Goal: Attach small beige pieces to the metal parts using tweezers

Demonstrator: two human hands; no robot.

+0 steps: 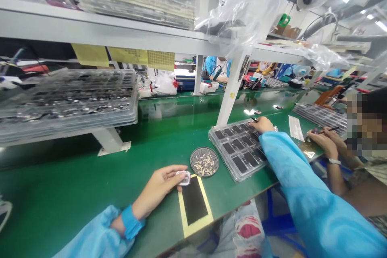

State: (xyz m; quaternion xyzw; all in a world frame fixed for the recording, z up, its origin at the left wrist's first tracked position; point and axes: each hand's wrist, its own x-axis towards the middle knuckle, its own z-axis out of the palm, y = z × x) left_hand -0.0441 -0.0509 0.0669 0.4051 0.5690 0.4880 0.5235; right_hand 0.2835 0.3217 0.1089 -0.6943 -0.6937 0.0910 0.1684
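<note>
One small white part [183, 177] lies on the green bench [90, 193], pinched at its edge by the left hand [160, 189], touching the top of a black mat [194, 201]. At its two o'clock sits a round dish [204, 161] of tiny pieces. Farther at two o'clock, the right hand [262, 124], fingers closed on a thin dark tool [254, 119], rests on a clear tray [238, 149].

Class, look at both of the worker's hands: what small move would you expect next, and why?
Probably the right hand lifts one dark piece from the clear tray toward the small white part that the left hand pins on the black mat; it already reaches into the tray.
</note>
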